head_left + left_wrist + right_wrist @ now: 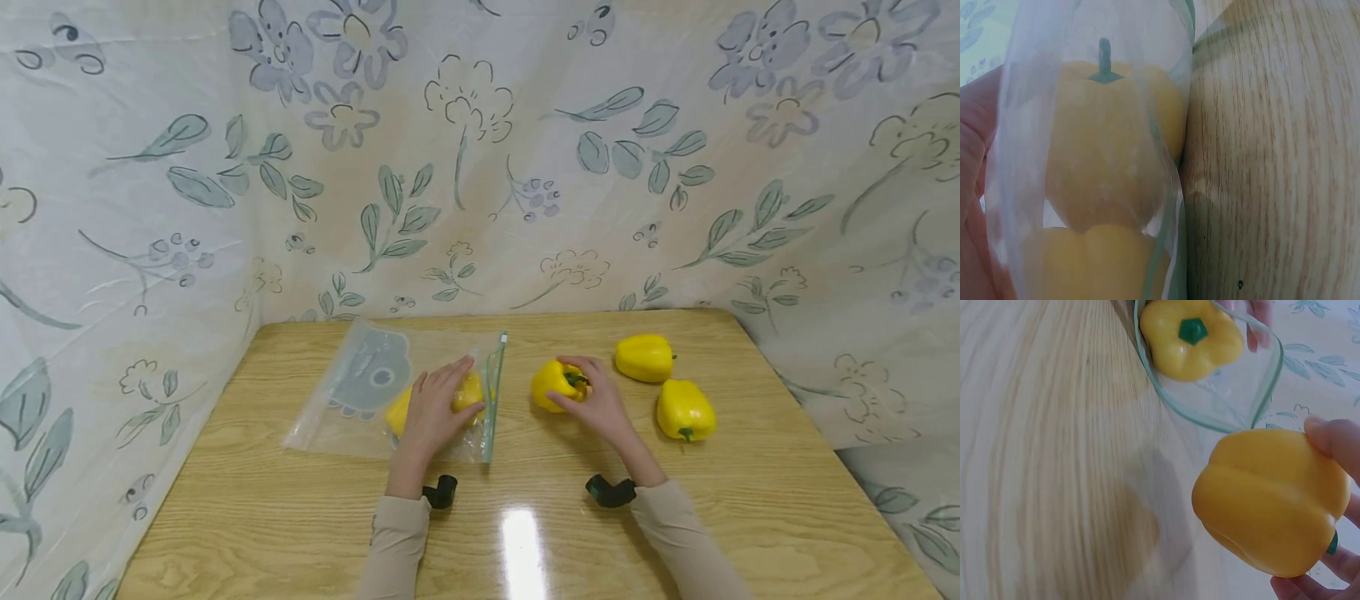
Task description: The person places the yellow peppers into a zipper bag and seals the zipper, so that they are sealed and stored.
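A clear zip bag [450, 337] with a green zip edge lies on the table, its mouth spread toward the right. Inside are yellow bell peppers [1110, 137]; one [1172, 353] sits just within the mouth, stem outward. My left hand [431, 417] holds the bag near its mouth, thumb and fingers around its upper side, partly covering the peppers. To the right of the mouth, my right hand [600, 404] grips another yellow bell pepper [1272, 500] between thumb and fingers. This pepper's green stem points toward the right palm, and it stays outside the bag.
Two more yellow bell peppers, a farther one [643, 358] and a nearer one [686, 410], lie right of my right hand. Flower-printed cloth [480, 167] bounds the wooden table [262, 517] at the back and sides.
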The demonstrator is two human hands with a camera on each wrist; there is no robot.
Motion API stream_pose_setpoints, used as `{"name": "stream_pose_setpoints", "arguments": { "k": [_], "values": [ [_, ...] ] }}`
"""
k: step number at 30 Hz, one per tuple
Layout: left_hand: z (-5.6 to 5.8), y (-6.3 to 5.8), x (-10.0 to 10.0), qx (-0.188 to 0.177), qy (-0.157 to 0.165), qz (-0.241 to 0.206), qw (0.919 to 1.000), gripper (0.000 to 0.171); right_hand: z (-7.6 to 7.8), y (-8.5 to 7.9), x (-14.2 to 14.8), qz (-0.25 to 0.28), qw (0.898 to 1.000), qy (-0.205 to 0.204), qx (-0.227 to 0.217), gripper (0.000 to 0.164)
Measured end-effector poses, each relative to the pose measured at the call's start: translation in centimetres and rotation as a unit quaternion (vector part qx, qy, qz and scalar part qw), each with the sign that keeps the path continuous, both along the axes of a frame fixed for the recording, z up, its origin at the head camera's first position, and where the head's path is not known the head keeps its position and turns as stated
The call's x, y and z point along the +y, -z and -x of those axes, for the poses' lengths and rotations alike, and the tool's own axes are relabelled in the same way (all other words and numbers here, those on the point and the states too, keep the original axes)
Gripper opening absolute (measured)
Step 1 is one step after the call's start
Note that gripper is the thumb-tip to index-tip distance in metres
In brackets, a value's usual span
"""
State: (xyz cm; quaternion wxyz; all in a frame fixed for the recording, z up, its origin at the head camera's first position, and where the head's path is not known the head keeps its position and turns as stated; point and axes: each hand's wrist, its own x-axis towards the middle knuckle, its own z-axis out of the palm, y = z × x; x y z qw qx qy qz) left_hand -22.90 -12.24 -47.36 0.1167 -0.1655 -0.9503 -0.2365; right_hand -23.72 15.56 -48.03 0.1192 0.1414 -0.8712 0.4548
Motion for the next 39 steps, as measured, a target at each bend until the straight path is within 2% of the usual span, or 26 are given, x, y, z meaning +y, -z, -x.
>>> {"name": "stream_pose_setpoints", "arguments": {
  "k": [6,17,34,39],
  "values": [
    [0.0,0.0,0.0,-0.001,0.0,0.0,1.0,0.071,0.1,0.1,-1.4,0.016,1.0,-0.009,0.008,0.055],
    [-0.2,0.1,0.0,0.016,0.005,-0.014,0.9998,0.071,0.4,0.5,-3.7,0.047,0.999,-0.012,-0.025,0.056],
    [-0.1,0.0,0.2,-0.003,0.007,-0.011,0.9999,0.073,0.2,0.6,-5.5,0.077,0.995,-0.022,-0.053,0.058],
    [-0.1,-0.1,0.4,0.014,0.011,0.001,0.9998,0.073,0.4,0.9,-5.9,0.08,0.995,-0.022,-0.059,0.06]
  ]
}}
